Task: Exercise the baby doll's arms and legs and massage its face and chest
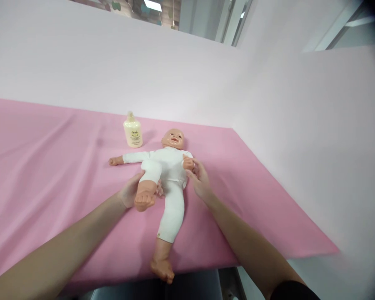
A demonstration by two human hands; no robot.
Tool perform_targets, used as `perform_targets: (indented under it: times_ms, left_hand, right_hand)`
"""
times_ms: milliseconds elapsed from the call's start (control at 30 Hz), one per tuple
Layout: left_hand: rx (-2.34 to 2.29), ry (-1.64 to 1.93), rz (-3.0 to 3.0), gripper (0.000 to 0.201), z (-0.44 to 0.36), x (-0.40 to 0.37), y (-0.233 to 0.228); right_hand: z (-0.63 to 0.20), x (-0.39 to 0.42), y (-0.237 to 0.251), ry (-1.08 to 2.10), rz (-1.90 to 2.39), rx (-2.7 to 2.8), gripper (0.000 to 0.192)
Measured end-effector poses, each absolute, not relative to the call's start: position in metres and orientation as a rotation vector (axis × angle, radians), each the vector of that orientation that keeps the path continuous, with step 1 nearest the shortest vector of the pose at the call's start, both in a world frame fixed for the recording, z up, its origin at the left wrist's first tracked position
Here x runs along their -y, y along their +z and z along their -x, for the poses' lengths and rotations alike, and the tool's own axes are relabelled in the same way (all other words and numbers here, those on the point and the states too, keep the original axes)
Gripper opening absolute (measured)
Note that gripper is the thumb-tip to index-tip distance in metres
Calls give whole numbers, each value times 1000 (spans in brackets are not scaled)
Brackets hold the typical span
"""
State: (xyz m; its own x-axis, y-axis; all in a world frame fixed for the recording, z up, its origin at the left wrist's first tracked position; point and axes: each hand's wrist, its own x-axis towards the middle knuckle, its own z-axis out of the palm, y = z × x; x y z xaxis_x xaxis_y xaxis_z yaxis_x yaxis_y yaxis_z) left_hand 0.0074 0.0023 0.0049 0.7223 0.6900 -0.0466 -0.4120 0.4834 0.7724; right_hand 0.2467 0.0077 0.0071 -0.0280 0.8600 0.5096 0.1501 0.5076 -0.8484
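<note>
Pink cloth (50, 158) covers the table, with a white backdrop (143, 71) rising behind it and another white panel (315, 146) along the cloth's right edge. Landmark is the baby doll (168, 166), lying face up around the middle of the cloth, head toward the backdrop, feet toward the near edge. It wears a white suit; one arm is stretched out flat to the left, and the left-side leg is bent up with its bare foot raised. The other leg lies straight, its foot at the near edge of the cloth. Left hand (130, 192) sits just left of the doll's hips, touching the raised leg at calf and ankle, fingers wrapped behind it; the doll's foot covers most of the fingers, so it looks like a loose hold, but how tight I cannot tell. A cream lotion bottle (133, 132) stands upright behind and left of the doll's head, near it but not touching, well apart from both hands. Right hand (199, 180) is just right of the doll's torso, fingers partly curled and narrow, fingertips touching the doll's small hand at its chest side. Both forearms are bare, coming in from the near edge on either side of the doll's straight leg.
</note>
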Motion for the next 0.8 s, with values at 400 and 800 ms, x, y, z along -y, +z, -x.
perform_targets:
  times_ms: [400,800]
  left_hand:
    - [-385,691,-789,50,-10,4,21]
    - [-358,555,-903,47,-9,5,0]
  right_hand:
    - [-251,-11,4,562,919,1797,33]
    - [-258,-17,17,905,950,1163,37]
